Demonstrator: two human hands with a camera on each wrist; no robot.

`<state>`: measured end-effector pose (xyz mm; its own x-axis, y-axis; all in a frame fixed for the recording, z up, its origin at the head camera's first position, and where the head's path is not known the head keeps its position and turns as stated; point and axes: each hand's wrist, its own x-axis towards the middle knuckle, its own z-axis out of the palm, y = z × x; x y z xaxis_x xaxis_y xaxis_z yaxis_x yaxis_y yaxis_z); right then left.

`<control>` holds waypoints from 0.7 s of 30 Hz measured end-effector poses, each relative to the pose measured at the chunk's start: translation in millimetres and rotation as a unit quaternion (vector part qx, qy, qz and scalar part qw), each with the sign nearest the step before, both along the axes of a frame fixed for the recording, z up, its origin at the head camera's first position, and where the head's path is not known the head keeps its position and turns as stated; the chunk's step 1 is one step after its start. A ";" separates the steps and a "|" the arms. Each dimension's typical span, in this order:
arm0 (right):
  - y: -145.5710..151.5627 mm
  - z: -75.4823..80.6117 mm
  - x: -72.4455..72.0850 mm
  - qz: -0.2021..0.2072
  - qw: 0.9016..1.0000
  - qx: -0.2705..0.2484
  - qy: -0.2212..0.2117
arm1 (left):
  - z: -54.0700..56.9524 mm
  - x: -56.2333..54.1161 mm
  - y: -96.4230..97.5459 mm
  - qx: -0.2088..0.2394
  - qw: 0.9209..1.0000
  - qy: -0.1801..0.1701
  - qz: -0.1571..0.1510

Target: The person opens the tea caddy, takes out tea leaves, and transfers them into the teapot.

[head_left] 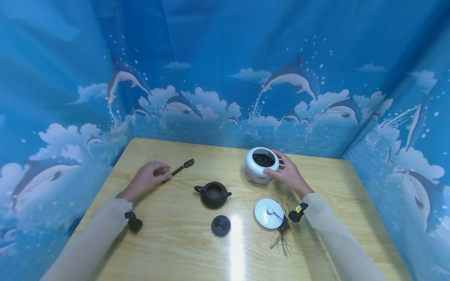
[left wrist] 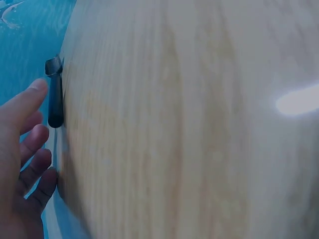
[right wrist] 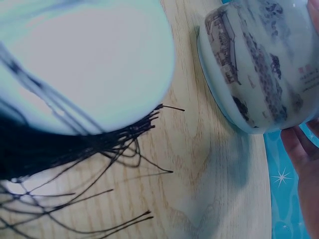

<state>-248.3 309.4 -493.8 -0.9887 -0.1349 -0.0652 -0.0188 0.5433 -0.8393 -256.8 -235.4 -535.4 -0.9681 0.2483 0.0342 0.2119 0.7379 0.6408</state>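
Note:
At the left of the table, my left hand [head_left: 151,175] is beside a slim black tea scoop [head_left: 183,166], near one end of it. In the left wrist view the fingers are loosely bent, with the tea scoop [left wrist: 56,99] just past the thumb tip. My right hand [head_left: 289,173] grips a white jar [head_left: 254,173] from its right side, thumb at the rim. Dark tea leaves [head_left: 263,160] lie inside the jar. A printed landscape covers its wall in the right wrist view, where most of the hand is cut off.
A dark teapot [head_left: 213,202] stands uncovered mid-table, its round lid [head_left: 220,225] in front. Toward the right, a white lid [head_left: 266,214] lies beside a bundle of dark thin strands [head_left: 281,234]. A blue dolphin curtain [head_left: 218,78] borders the wooden table [head_left: 168,242].

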 end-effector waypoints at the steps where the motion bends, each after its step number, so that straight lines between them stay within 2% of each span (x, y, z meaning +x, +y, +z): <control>1: 0.2 0.3 0.1 0.001 1.000 0.000 0.000 | -0.6 0.9 -0.7 -0.002 1.000 -0.003 -0.002; 6: 0.4 1.4 0.7 -0.001 1.000 0.002 -0.002 | -3.5 4.9 -2.0 -0.013 1.000 0.002 -0.020; 13: 0.6 0.9 1.3 -0.001 1.000 0.004 0.000 | -7.6 3.8 1.3 -0.026 0.998 0.039 -0.042; 21: -0.2 -1.0 -0.4 -0.003 1.000 0.001 0.000 | -8.4 3.1 1.2 -0.025 0.998 0.044 -0.032</control>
